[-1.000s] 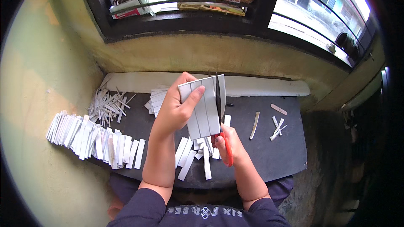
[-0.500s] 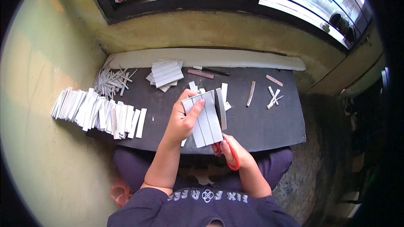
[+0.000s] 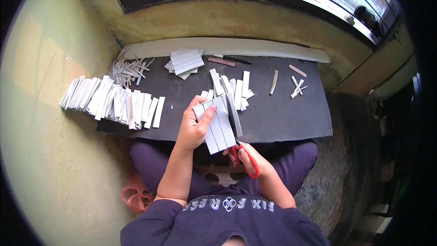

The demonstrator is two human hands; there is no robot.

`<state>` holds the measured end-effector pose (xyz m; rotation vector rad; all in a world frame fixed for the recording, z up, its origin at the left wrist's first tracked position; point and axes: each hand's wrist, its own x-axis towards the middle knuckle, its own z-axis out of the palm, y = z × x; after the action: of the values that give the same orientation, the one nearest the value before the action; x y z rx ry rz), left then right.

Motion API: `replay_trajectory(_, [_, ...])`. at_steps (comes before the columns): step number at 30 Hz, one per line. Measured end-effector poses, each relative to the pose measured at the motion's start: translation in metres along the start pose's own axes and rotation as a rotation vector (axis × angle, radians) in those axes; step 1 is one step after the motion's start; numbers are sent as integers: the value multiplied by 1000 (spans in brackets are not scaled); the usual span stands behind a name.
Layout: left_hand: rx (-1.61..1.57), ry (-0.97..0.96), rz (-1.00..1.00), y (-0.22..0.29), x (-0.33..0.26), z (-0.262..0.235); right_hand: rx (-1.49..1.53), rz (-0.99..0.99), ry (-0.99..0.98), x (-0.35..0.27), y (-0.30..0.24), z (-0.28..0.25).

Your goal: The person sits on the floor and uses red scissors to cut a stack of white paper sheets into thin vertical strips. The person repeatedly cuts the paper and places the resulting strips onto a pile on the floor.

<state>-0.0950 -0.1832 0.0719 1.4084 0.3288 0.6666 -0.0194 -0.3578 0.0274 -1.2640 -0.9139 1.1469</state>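
My left hand grips a white foam sheet ruled with dark lines, its thumb lying across the front. My right hand is closed round the red handles of a pair of scissors. The dark blades run along the sheet's right edge, where a narrow strip leans away from it. Whether the strip is still joined at an end, I cannot tell. Beyond the sheet, loose white cut strips lie on the black table, partly hidden by my left hand and the sheet.
A long row of white strips covers the table's left side, with thin offcuts behind. Lined sheets are stacked at the back near a pen. Thin pieces lie at the right. A wall rises behind the black table.
My view has tilted, so the table sits higher in the picture and more cut strips show beyond the sheet. The strip's top leans nearer the sheet, and both hands keep their grips.
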Motion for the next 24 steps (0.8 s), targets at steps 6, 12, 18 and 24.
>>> replay_trajectory(6, [22, -14, -45, -11, -11, -3, -119, 39, 103, 1, 17, 4])
replay_trajectory(12, [-23, -14, -42, -21, -14, -10, -193, 56, 192, 8, 20, 7])
replay_trajectory(18, [-1, -4, -32, -25, -14, -15, -226, 94, 292, 11, 17, 14])
replay_trajectory(24, [22, 2, -23, -24, -14, -19, -240, 86, 307, 15, 17, 16])
